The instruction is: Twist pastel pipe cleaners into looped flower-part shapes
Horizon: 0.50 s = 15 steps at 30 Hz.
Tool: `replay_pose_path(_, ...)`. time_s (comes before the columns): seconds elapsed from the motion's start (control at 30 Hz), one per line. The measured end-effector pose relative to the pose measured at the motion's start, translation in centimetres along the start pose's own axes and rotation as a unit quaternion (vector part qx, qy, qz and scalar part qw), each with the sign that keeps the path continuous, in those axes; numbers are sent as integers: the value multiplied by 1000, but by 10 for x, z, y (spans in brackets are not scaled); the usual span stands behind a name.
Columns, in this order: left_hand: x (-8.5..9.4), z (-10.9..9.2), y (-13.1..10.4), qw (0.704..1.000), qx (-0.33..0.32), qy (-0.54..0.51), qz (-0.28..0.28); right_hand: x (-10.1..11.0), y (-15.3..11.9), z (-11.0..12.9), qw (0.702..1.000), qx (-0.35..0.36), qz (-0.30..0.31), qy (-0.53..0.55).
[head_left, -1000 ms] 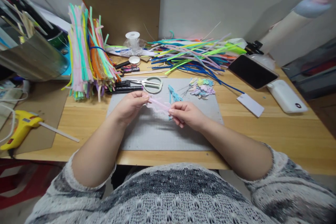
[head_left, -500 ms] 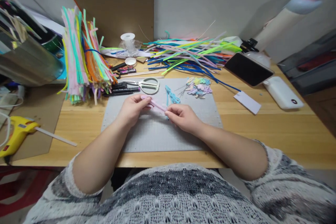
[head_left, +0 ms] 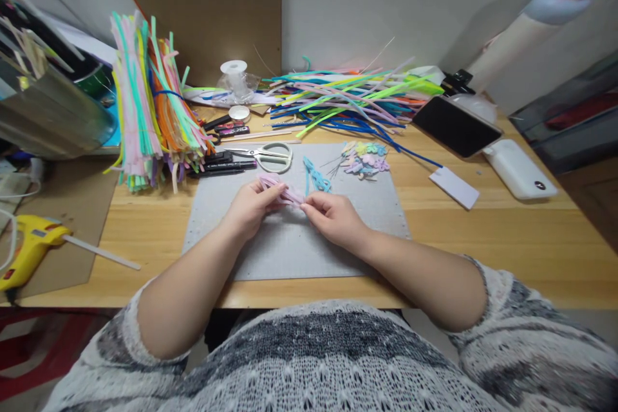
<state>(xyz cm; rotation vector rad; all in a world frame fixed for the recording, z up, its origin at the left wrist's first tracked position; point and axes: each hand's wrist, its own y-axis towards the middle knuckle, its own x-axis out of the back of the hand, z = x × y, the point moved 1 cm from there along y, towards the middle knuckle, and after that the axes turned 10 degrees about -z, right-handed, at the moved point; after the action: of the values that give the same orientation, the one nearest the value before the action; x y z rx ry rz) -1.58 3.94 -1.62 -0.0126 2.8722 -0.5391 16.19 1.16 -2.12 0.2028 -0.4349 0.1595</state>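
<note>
1. The held strips point(head_left: 291, 196) were of a pale pink colour.
2. The looped piece point(head_left: 316, 179) was light blue.
3. The small flowers point(head_left: 365, 161) were mixed: yellow, pink, lilac and light blue.
4. The mat point(head_left: 299, 248) was light grey.
5. The scissor handles point(head_left: 261, 156) were very pale green.
6. The glue gun point(head_left: 33, 244) was yellow.
7. The standing bundle point(head_left: 140, 103) showed pink, mint green, yellow and orange.
8. The lying stems point(head_left: 342, 100) were lime green, lilac and blue, among others.
9. The sweater point(head_left: 333, 338) had white and dark grey bands, and a lacy pattern.
</note>
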Motion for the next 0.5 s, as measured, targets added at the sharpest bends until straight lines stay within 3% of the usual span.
replay_pose_path(0.13, -1, 5, -2, 999, 9, 32, 29, 1, 0, 1, 998, 43, -15, -45)
replay_pose_path(0.3, 3, 6, 0, 998, -27, 32, 44, -1, 2, -2, 996, -55, 35, 59)
replay_pose_path(0.5, 4, 6, 0, 995, -67, 69, 33, -5, 5, -4, 956, -157, 109, 222)
